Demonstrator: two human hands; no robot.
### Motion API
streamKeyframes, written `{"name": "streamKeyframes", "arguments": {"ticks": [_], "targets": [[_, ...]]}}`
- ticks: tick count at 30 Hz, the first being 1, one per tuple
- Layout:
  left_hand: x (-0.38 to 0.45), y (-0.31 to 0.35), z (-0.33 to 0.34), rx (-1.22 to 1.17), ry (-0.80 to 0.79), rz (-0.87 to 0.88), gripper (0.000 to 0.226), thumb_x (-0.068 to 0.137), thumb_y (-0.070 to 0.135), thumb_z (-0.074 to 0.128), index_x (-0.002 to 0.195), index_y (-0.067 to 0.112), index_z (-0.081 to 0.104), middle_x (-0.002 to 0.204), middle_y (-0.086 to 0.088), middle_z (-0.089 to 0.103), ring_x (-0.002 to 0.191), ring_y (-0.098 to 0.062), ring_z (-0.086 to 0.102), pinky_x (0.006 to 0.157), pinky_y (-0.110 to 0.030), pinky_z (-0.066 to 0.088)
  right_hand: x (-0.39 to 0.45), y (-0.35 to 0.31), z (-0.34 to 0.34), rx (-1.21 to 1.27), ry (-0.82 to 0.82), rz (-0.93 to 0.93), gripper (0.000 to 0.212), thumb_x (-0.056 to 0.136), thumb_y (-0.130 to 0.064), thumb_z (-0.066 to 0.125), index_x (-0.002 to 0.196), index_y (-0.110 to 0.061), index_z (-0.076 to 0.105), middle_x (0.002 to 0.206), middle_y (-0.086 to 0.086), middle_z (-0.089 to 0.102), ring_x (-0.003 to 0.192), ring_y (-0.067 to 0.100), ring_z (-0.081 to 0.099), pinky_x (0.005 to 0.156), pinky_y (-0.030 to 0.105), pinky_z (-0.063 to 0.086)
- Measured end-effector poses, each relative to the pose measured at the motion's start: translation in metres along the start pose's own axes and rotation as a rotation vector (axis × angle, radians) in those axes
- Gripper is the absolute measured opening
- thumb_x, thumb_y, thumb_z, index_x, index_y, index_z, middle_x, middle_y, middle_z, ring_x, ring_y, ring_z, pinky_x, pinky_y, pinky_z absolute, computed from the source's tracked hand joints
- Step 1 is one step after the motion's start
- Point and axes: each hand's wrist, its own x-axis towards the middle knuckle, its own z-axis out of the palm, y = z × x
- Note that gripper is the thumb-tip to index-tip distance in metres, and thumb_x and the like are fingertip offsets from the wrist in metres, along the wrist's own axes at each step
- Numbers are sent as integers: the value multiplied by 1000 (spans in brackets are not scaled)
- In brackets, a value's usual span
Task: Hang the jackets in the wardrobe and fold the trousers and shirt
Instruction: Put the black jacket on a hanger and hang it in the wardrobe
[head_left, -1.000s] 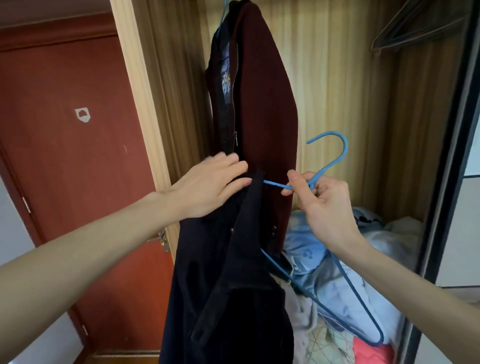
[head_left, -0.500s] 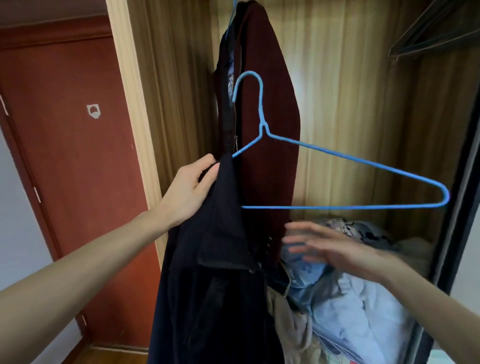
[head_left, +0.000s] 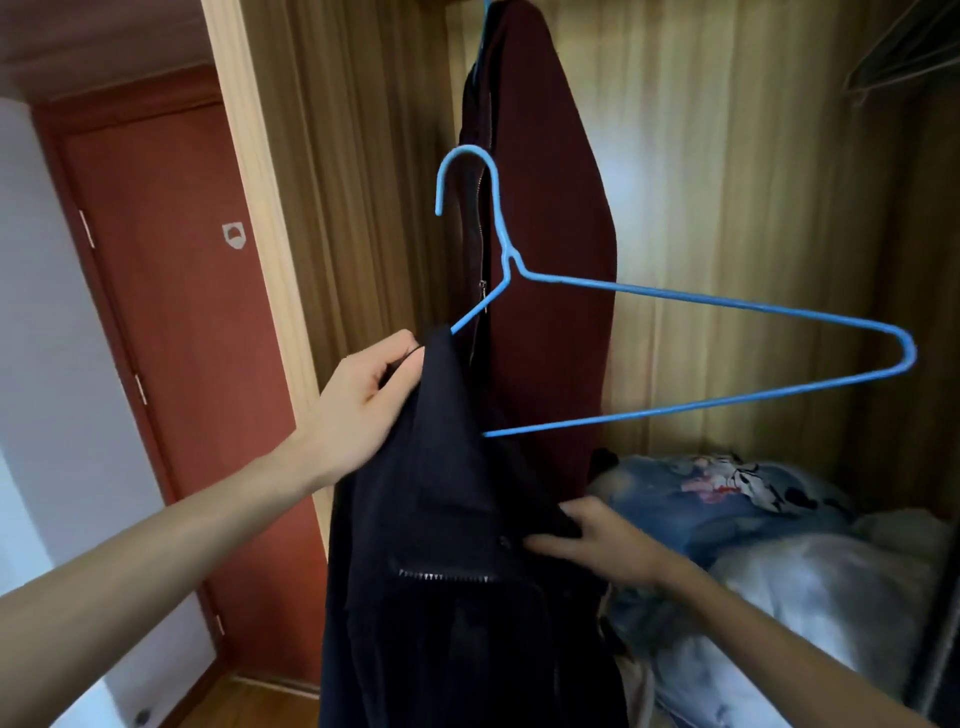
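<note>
Left hand grips dark jacket at one hanger end | blue hanger juts rightward, bare | right hand, nearer below, touches the jacket, grasp unclear.

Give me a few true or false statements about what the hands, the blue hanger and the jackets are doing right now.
1. The left hand grips the dark jacket at its top. True.
2. The blue hanger has both ends inside the dark jacket. False: only its left end is in; the right end sticks out bare.
3. The maroon jacket lies on the clothes pile. False: it hangs in the wardrobe.
4. The right hand is on the dark jacket near its zip. True.
</note>
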Motion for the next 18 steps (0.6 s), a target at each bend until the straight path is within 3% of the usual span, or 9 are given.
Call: {"name": "streamKeyframes", "arguments": {"ticks": [2, 4, 5, 8, 11, 13, 15, 16, 18], "targets": [[-6, -4, -5, 37, 11, -16, 44, 109, 43, 45, 78, 11, 44, 74, 9, 42, 70, -5, 39, 62, -22, 33, -3, -8, -29, 110, 44, 17, 18, 97, -24, 74, 83, -34, 78, 78, -25, 68, 73, -11, 58, 65, 11, 46], [-10, -7, -8, 52, 14, -33, 47, 108, 45, 44, 79, 7, 43, 74, 6, 41, 71, -6, 39, 63, -27, 33, -1, -19, -55, 118, 95, 12, 12, 93, -34, 76, 89, -24, 80, 81, -17, 72, 74, -4, 60, 66, 18, 48], [-11, -8, -8, 60, 12, -39, 49, 108, 46, 44, 80, 5, 43, 74, 5, 41, 71, -8, 39, 64, -30, 34, 2, -26, -67, 81, 126, -10, 22, 91, -38, 76, 89, -16, 80, 80, -15, 71, 73, -1, 59, 65, 21, 48], [-16, -9, -7, 56, -18, -35, 59, 108, 54, 41, 84, 1, 44, 77, 1, 42, 73, -10, 40, 66, -35, 35, 7, -50, -101, -153, 191, -148, 28, 91, -39, 73, 92, -11, 78, 80, -15, 71, 74, -5, 59, 68, 22, 47], [-24, -8, -4, 54, -72, -11, 63, 101, 66, 39, 83, 6, 48, 76, 2, 46, 72, -12, 43, 66, -36, 38, 13, -73, -124, -434, 190, -223, 20, 102, -28, 64, 86, -17, 64, 84, -10, 59, 85, 10, 58, 80, 28, 43], [-29, -7, -2, 73, -127, 0, 66, 101, 69, 37, 89, 7, 55, 76, -5, 54, 70, -25, 49, 68, -42, 46, 14, -84, -134, -407, 151, -141, 17, 106, -30, 59, 97, -19, 69, 95, -8, 68, 95, 16, 64, 85, 20, 44], [-33, -10, -4, 112, -178, 16, 68, 102, 67, 34, 96, 4, 58, 82, -19, 60, 77, -43, 56, 72, -57, 51, 11, -93, -145, -306, 66, -76, 24, 106, -30, 58, 116, -15, 74, 114, -8, 76, 109, 7, 68, 95, 13, 46], [-36, -12, -7, 144, -203, 29, 68, 103, 67, 33, 98, 5, 59, 81, -22, 60, 76, -45, 57, 71, -60, 51, 8, -98, -151, -216, 22, -34, 26, 104, -30, 61, 120, -15, 75, 119, -7, 76, 112, 5, 69, 99, 16, 49], [-41, -16, -14, 227, -241, 81, 61, 104, 68, 29, 105, 16, 61, 70, -17, 59, 64, -40, 57, 60, -52, 52, 4, -107, -164, -25, -37, 48, 35, 93, -37, 72, 119, -15, 76, 119, -1, 77, 108, 10, 72, 101, 26, 55]]}}
